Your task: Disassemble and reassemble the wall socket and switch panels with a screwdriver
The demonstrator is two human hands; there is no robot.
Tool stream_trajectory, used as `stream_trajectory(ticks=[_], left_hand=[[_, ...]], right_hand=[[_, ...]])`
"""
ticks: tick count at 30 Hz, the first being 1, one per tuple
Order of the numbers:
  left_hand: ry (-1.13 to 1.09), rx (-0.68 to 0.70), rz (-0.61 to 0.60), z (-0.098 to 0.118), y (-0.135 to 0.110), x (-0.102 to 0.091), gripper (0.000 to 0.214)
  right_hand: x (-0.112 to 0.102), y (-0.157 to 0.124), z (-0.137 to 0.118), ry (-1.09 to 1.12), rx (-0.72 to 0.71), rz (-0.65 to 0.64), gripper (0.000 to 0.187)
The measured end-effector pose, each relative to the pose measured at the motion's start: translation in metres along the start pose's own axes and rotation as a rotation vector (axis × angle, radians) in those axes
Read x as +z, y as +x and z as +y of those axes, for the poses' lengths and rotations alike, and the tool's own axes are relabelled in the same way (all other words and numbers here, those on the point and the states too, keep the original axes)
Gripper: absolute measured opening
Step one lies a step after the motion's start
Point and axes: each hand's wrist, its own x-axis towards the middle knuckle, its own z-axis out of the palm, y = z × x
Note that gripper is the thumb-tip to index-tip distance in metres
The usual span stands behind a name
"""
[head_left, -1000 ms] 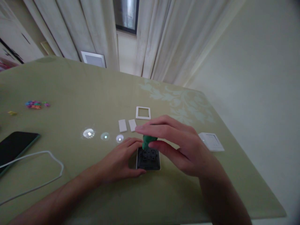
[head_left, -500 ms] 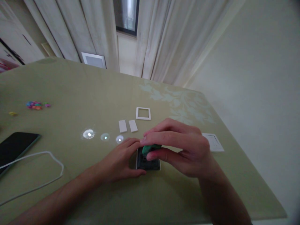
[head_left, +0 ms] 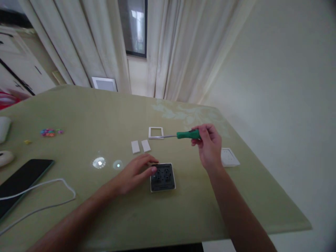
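Observation:
A dark square switch module [head_left: 162, 177] lies face down on the green table [head_left: 105, 115]. My left hand [head_left: 136, 173] rests beside it, fingers touching its left edge and top corner. Held above the table, my right hand [head_left: 208, 147] grips the green handle of a screwdriver [head_left: 183, 134], whose metal shaft points left toward a white square frame [head_left: 155, 133]. Two small white rocker covers [head_left: 140, 146] lie just left of the frame.
A white switch plate [head_left: 229, 157] lies behind my right hand near the table's right edge. A black phone [head_left: 21, 180] and a white cable [head_left: 42, 196] sit at the left. Small colourful bits [head_left: 48, 132] lie further back left. Curtains hang behind the table.
My right hand lifted the screwdriver off the module and swung it up and to the right, shaft now level. My left hand slid a little left. The camera tilted slightly.

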Motion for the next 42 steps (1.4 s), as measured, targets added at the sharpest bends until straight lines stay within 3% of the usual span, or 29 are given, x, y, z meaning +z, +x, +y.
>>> stream_trajectory(ticks=[2,5,11,15,23,33,37,40,42], left_hand=[[0.092,-0.018,0.076,-0.005,0.012,0.000,0.038],[0.250,-0.048,0.134,-0.022,0.044,-0.002,0.037],[0.414,-0.126,0.203,-0.065,0.126,-0.026,0.033],[0.464,-0.138,0.137,-0.079,0.151,-0.031,0.026],[0.509,-0.100,-0.011,-0.073,0.163,-0.026,0.032],[0.503,-0.122,0.004,-0.058,0.170,-0.011,0.012],[0.462,-0.084,0.088,-0.040,0.147,-0.008,0.018],[0.379,-0.042,0.142,-0.019,0.113,-0.002,0.028],[0.194,0.014,0.118,-0.004,0.087,0.004,0.027]], right_hand=[[-0.017,-0.004,0.022,0.149,0.218,0.082,0.051],[-0.034,-0.014,0.048,0.211,0.316,0.119,0.055],[-0.044,-0.020,0.064,0.280,0.378,0.156,0.054],[-0.047,-0.019,0.064,0.300,0.384,0.172,0.050],[-0.045,-0.020,0.064,0.339,0.411,0.186,0.049],[-0.042,-0.020,0.064,0.345,0.419,0.189,0.049],[-0.042,-0.021,0.063,0.344,0.423,0.194,0.050],[-0.042,-0.021,0.060,0.347,0.421,0.198,0.051],[-0.042,-0.021,0.058,0.350,0.420,0.199,0.051]])
